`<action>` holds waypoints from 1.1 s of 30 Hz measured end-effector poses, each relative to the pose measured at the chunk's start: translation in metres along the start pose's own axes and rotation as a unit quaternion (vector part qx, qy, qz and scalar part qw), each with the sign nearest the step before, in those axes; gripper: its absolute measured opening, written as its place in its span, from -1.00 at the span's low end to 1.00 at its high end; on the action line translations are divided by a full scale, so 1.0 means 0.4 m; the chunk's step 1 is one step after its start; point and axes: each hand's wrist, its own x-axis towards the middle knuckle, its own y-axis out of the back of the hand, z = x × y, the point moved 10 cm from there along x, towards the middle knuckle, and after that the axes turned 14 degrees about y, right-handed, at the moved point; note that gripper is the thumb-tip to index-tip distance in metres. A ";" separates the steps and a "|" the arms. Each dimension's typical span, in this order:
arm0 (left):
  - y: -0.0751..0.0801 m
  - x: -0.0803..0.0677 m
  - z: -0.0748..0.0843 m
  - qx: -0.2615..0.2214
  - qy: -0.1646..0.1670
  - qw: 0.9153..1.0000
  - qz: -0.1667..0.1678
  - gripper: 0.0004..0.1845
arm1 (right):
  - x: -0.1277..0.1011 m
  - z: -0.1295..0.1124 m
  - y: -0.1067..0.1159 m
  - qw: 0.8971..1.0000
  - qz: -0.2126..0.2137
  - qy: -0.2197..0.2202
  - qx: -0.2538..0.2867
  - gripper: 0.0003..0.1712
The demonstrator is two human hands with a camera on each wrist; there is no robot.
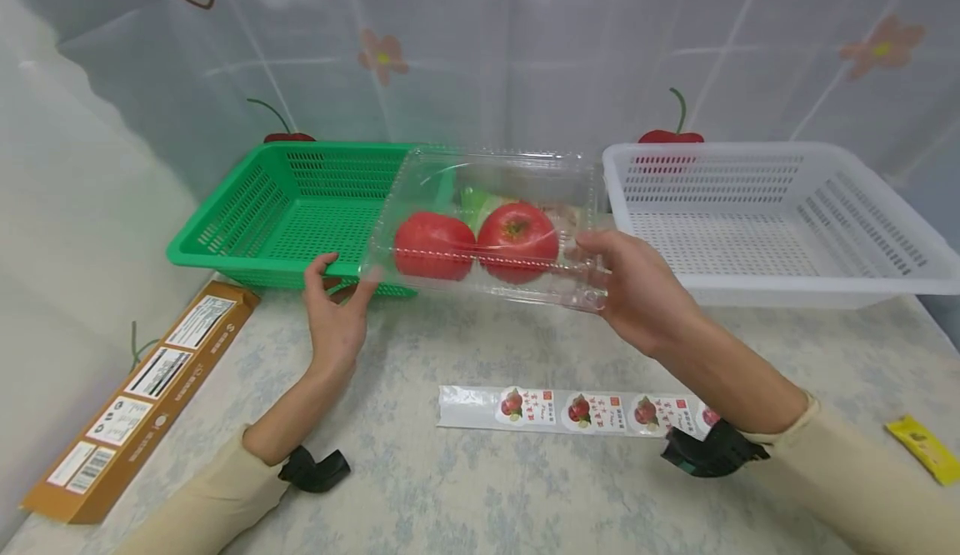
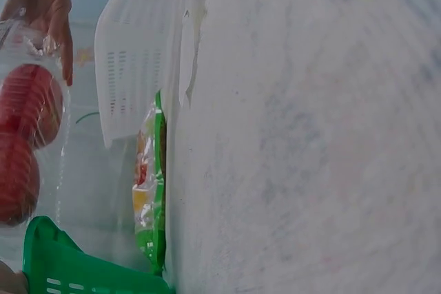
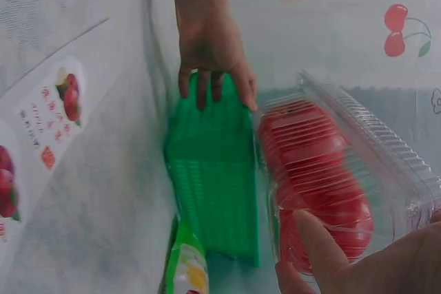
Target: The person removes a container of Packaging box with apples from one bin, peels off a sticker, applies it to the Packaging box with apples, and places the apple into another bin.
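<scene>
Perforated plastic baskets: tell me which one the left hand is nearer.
The green plastic basket: the left hand sits at its front rim, while the white plastic basket lies beyond the right hand.

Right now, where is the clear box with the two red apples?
In the head view, the clear box is held up in the middle, between the green basket and white basket, gripped by the right hand.

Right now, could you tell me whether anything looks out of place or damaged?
Nothing stands out. The right hand holds the clear clamshell box of two red apples; the box looks intact and the sticker strip lies flat.
</scene>
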 end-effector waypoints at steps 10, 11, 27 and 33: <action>-0.002 -0.007 -0.004 0.004 0.007 1.000 -0.009 -0.25 | -0.072 0.062 0.099 0.999 -0.024 -0.019 0.011 -0.75; -0.004 -0.006 -0.005 0.004 0.008 1.000 -0.010 -0.25 | -0.076 0.069 0.104 0.999 -0.025 -0.023 0.013 -0.79; -0.009 -0.005 -0.006 0.010 0.010 1.000 -0.020 -0.24 | -0.098 0.107 0.122 0.995 -0.069 -0.042 0.051 -0.82; -0.005 -0.003 -0.006 0.014 0.011 1.000 -0.021 -0.23 | -0.106 0.121 0.165 0.997 -0.052 -0.053 0.023 -0.80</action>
